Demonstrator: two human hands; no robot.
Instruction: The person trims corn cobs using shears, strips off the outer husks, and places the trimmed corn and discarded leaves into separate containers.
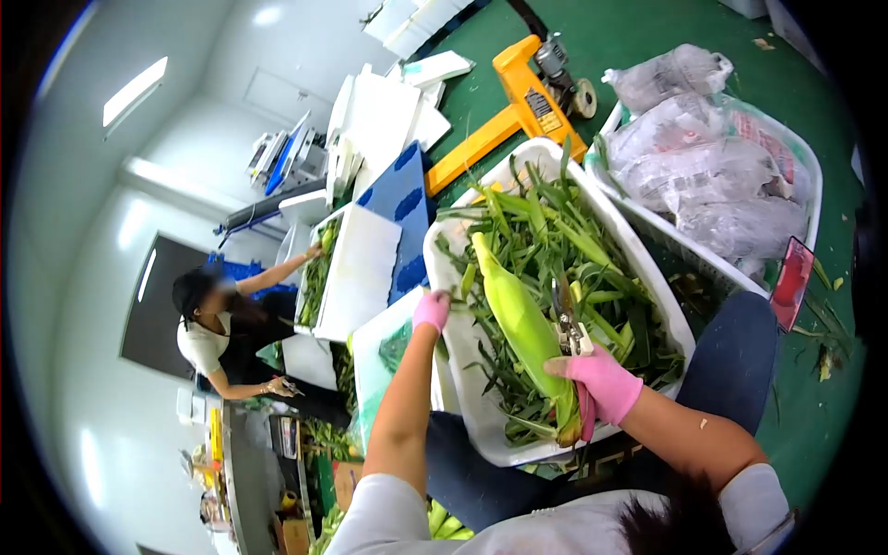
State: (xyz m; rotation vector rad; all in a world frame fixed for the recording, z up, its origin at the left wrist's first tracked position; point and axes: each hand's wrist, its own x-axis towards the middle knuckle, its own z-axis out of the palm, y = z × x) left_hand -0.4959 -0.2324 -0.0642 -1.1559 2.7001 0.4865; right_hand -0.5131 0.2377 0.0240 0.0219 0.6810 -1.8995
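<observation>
An ear of corn (520, 319) in its green husk slants across a white tub (680, 319), its tip pointing away from me. My right hand (606, 384), in a pink glove, is closed around pruning shears (567, 324); their blades point away from me beside the ear. The thumb of that hand rests against the lower part of the corn. At the tub's left rim is my left hand (432, 311), also pink-gloved, with its fingers curled in; what they hold, if anything, is hidden. Cut leaves and husks (536, 217) fill the tub under the ear.
A second white tub (814, 176) holds several stuffed plastic bags (694, 171). Beyond stands a yellow pallet jack (518, 116). At left a co-worker (217, 342) reaches into a white foam box (356, 277). A phone (792, 282) lies near my knee.
</observation>
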